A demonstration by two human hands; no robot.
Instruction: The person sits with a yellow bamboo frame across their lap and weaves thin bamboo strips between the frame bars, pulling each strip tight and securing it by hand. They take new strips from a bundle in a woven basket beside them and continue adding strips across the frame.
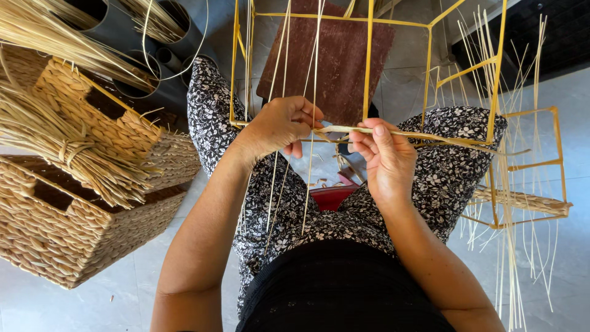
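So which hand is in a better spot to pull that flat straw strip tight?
Probably the right hand: its fingers already pinch the straw strip. The left hand grips the yellow frame.

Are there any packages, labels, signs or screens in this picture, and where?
None show: no package, label, sign or screen.
The left hand and right hand pinch a pale straw strand at a yellow wire frame.
Woven baskets stand at the left.
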